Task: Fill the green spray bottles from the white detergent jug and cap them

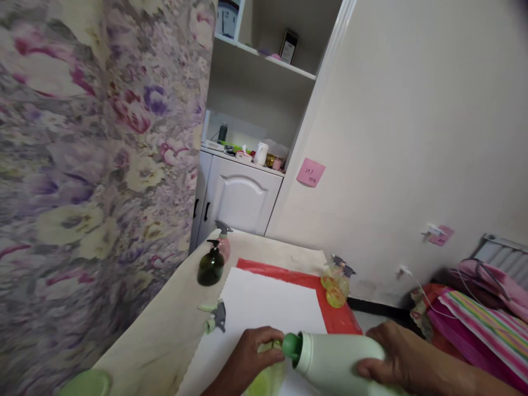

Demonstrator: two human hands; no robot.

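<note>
My right hand (402,357) grips a large pale green bottle (342,360) held on its side, its green spout (291,346) pointing left. My left hand (251,357) is closed round a small yellow-green bottle (266,379) right under that spout. Both are held above a white sheet (264,308) lying on a red mat (305,280) on the pale table (165,335). A loose trigger spray head (215,318) lies on the table to the left of the sheet.
A dark green pump bottle (210,267) and a pink spray bottle (224,242) stand at the table's far left. Two yellow spray bottles (336,286) sit at the mat's far right. A floral curtain (94,165) hangs left; white cupboard (237,195) behind; striped cloth (482,324) right.
</note>
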